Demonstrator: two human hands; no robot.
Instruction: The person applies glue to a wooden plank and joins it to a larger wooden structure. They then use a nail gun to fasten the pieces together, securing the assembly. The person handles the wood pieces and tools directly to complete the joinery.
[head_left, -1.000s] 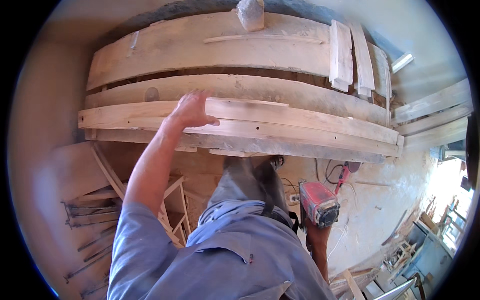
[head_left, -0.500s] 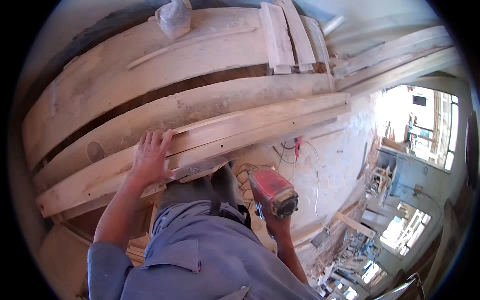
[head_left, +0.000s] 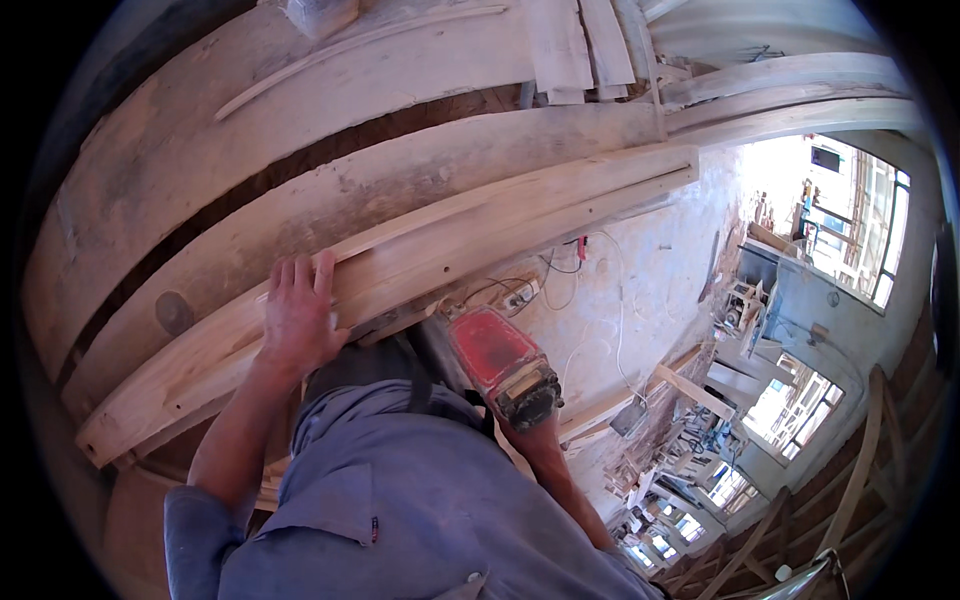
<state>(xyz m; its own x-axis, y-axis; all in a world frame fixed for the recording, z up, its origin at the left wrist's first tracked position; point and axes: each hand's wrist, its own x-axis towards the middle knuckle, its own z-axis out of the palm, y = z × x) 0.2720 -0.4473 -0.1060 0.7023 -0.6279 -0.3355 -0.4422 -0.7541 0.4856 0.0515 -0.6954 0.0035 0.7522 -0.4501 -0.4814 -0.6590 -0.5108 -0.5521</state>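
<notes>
Hands: left hand (head_left: 297,315) spread flat on the long plank (head_left: 420,262), right hand (head_left: 535,432) gripping red power tool (head_left: 503,365); one-handed tool could slip.

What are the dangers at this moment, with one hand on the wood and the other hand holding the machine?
The left hand lies flat on the long plank and does not clamp it, so the plank might slide off the stack. The right hand carries the red power tool close to the body, with its grip mostly hidden; a slip could bring it against the leg. Cables lie loose on the floor and may catch a foot.
</notes>
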